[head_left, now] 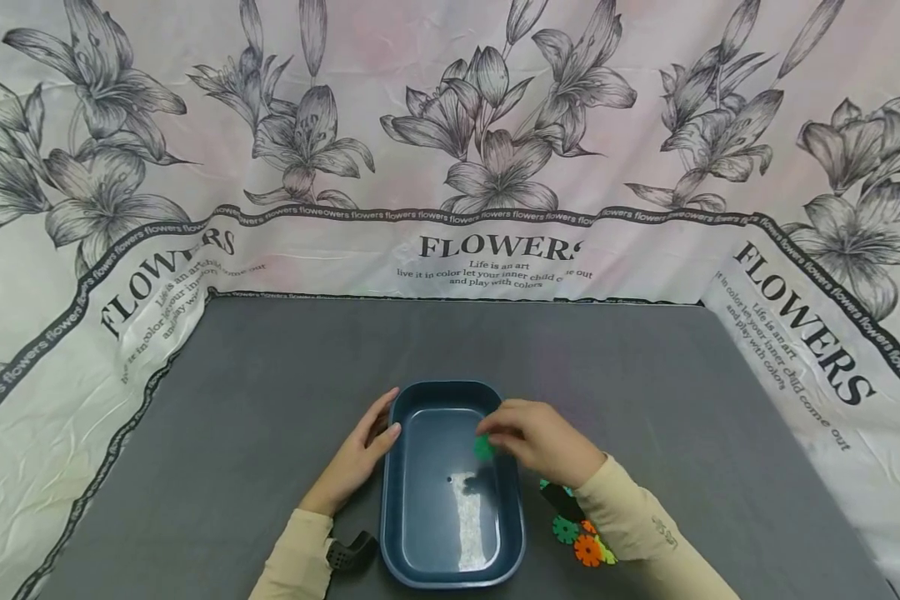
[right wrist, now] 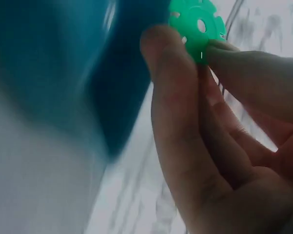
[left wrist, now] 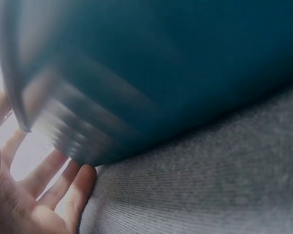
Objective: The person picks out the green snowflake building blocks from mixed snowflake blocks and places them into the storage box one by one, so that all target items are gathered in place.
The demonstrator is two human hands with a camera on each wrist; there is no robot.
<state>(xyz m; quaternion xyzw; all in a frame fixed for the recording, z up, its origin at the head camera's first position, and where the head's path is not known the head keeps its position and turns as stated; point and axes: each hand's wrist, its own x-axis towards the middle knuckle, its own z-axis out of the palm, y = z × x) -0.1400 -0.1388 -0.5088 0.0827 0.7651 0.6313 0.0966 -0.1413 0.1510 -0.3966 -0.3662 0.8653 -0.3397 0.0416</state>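
Observation:
My right hand pinches a green notched plastic disc between thumb and fingertips, over the right side of a blue rectangular tray. In the right wrist view the disc shows a central hole and slots round its edge, with the tray's wall close beside it. My left hand rests against the tray's left side. Its fingers are extended along the outer wall in the left wrist view, fingertips touching low on the tray.
Right of the tray, partly hidden by the right wrist, lie several notched discs, among them a green one and an orange one. Everything rests on a grey cloth-covered table. A flower-printed sheet hangs behind and along both sides.

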